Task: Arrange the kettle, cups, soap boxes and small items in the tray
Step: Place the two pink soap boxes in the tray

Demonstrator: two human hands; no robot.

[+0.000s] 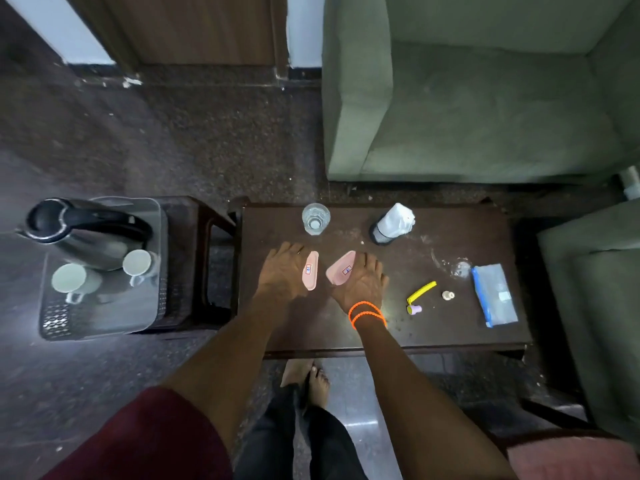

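Note:
Two pink soap boxes lie on the dark wooden table (433, 334). My left hand (282, 271) rests on the left soap box (310, 270), fingers around its left side. My right hand (363, 282) holds the right soap box (341, 270), which is tilted up on its edge. Off to the left, a clear tray (104, 320) sits on a black basket. In the tray stand a steel kettle (83, 233) with a black handle and two pale cups (69, 278) (138, 263). Small items lie right of my hands: a yellow razor (420, 293), a lilac cap (414, 309), a tiny white bottle (448, 295).
A glass of water (316, 218) and a glass capped with white paper (393, 225) stand at the table's far edge. A blue-edged plastic packet (495, 294) lies at the right. Green armchairs (485, 98) flank the table behind and right. My bare feet (304, 372) are below the table's near edge.

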